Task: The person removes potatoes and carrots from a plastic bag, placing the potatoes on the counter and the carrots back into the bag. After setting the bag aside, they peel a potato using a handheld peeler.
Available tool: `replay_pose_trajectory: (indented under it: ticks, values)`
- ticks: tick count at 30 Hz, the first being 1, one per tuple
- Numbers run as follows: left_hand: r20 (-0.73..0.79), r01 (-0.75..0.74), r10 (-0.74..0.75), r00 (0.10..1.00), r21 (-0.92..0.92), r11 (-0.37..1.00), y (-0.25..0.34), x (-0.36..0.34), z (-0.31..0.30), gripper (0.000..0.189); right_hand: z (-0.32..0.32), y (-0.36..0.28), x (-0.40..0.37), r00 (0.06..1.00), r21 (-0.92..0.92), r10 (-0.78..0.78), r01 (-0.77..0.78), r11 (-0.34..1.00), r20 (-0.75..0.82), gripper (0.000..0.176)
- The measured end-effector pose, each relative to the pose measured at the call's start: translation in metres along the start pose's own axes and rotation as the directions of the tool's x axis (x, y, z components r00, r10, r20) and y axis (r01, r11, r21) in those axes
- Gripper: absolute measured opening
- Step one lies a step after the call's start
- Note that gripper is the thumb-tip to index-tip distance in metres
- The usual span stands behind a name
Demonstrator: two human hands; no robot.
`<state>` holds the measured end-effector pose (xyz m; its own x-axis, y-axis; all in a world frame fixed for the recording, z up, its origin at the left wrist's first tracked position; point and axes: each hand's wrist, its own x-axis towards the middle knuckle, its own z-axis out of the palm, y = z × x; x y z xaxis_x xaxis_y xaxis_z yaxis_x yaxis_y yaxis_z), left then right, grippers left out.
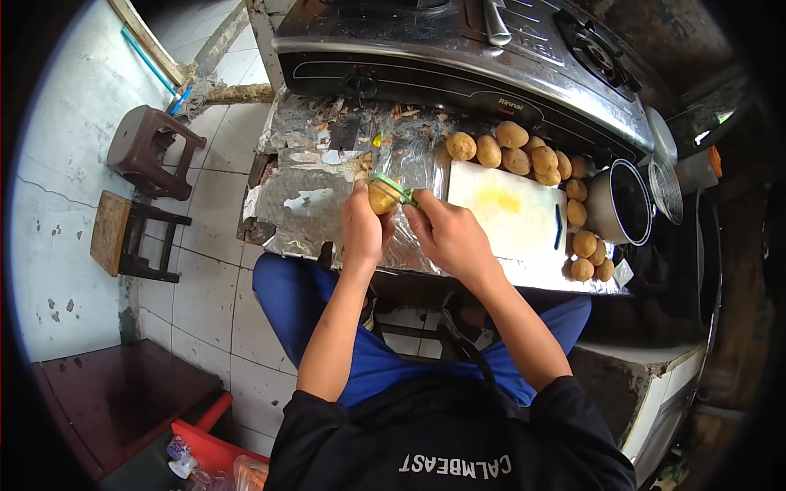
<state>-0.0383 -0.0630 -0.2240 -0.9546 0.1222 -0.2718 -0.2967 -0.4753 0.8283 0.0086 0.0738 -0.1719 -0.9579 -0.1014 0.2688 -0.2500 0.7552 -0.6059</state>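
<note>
My left hand [363, 225] is wrapped round a yellowish potato [381, 197] above the foil-covered counter. In my right hand [449, 229] is a green peeler [388, 183], its head lying across the potato's upper side. Right of my hands lies a white cutting board [512, 214] with a yellow stain, and a dark knife or handle [558, 227] rests near its right edge. Several unpeeled potatoes [516, 161] line the board's back and right sides. My fingers hide part of the held potato and the peeler's handle.
Behind the counter [307, 196] stands a black gas stove [409, 74]. A pot [620, 202] and a strainer [665, 190] are at the right. Two stools, one brown plastic [147, 151] and one wooden-topped [110, 233], stand on the tiled floor at left.
</note>
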Motion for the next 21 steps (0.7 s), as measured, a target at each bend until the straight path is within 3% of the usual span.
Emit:
replay_pose_trajectory:
  ticks: [9,13,15,17,21]
  values:
    - [-0.213,-0.013,0.037,0.976,0.113,0.994,-0.001,0.003,0.007,0.040,0.013,-0.005,-0.001,0.996,-0.054,-0.069,0.066,0.996,-0.062,0.016]
    - [-0.202,-0.016,0.029,0.979,0.064,0.998,0.000,-0.001,0.005,0.043,0.019,0.011,0.007,0.999,-0.005,-0.026,0.026,1.000,-0.047,0.016]
    - [-0.180,-0.061,0.080,0.980,0.112,0.992,-0.001,-0.016,0.013,0.046,0.024,0.027,0.020,0.998,-0.141,0.026,-0.033,0.990,-0.051,0.021]
    - [-0.057,-0.137,0.148,0.987,0.159,0.978,-0.004,-0.025,0.014,0.054,0.018,0.031,0.022,0.993,0.033,0.104,-0.102,0.994,-0.062,0.022]
    - [-0.113,-0.126,0.137,0.984,0.103,0.987,0.008,-0.011,0.012,0.052,0.007,0.025,0.017,0.975,0.088,0.213,-0.207,0.974,-0.067,0.020]
